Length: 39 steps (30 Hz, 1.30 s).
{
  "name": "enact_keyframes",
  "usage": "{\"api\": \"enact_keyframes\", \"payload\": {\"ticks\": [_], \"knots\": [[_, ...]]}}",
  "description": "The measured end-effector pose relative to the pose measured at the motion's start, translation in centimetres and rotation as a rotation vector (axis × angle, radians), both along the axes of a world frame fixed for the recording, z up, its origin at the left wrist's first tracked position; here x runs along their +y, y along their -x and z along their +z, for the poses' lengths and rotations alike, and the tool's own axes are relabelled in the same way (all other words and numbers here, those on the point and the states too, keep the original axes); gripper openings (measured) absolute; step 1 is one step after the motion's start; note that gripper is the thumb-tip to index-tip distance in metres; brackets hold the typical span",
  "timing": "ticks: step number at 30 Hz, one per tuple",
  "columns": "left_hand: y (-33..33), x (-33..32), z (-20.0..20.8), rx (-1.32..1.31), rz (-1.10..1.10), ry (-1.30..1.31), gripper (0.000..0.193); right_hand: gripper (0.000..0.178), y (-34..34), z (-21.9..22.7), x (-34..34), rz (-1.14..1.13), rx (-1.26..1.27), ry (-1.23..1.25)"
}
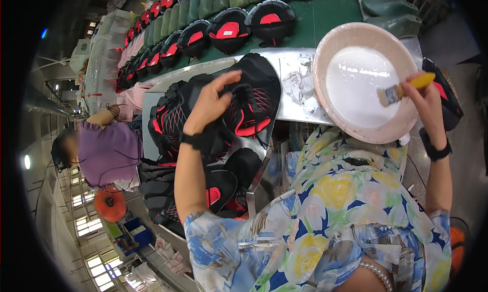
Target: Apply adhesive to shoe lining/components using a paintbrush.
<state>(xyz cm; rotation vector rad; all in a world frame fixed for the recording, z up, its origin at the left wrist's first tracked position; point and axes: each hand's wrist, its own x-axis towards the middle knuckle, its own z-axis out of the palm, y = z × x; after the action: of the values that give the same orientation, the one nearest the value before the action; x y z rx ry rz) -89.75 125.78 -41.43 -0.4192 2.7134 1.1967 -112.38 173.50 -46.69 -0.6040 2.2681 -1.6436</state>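
Observation:
My right hand (428, 104) grips a paintbrush (422, 80) by its yellow handle. The pale bristles hang over the right part of a beige basin (322, 89) that holds white liquid (358, 91). On the left, my left hand (211, 104) is open, fingers apart, above a pile of black shoe uppers. Just right of its fingertips lies a black shoe upper (254, 96) with red lining and crisscross lacing; whether they touch it I cannot tell. Another black and red shoe upper (168, 111) lies left of this hand, with more uppers (203, 185) heaped below.
Beyond the pile, a green conveyor belt (325, 10) carries rows of black and red shoe uppers (229, 30) and green shoe lasts (206, 2). More lasts (391, 7) lie behind the basin. A person in purple (109, 150) is at the left, near an orange stool (109, 203).

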Motion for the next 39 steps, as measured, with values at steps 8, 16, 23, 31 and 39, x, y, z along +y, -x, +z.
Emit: {"api": "enact_keyframes", "payload": {"ticks": [8,16,23,31,39], "knots": [[-3.1,4.3,-7.2,0.019,-0.274,0.677,0.077,0.027,1.2,-5.1,-13.2,0.367,0.13,-0.264],[-6.2,-0.2,5.0,0.246,0.42,0.248,0.057,0.02,-0.7,-2.7,-10.0,0.602,0.255,-0.424],[-9.0,-8.1,5.8,0.281,0.127,0.981,0.044,0.02,-1.9,-2.9,-11.6,0.708,0.253,-0.312],[4.6,4.9,4.7,0.151,0.424,-0.727,0.047,0.025,4.0,0.6,-7.1,0.325,0.389,-0.018],[11.3,12.0,5.0,0.101,0.218,-0.838,0.045,0.025,4.7,6.3,-8.3,0.295,0.496,0.166]]}}
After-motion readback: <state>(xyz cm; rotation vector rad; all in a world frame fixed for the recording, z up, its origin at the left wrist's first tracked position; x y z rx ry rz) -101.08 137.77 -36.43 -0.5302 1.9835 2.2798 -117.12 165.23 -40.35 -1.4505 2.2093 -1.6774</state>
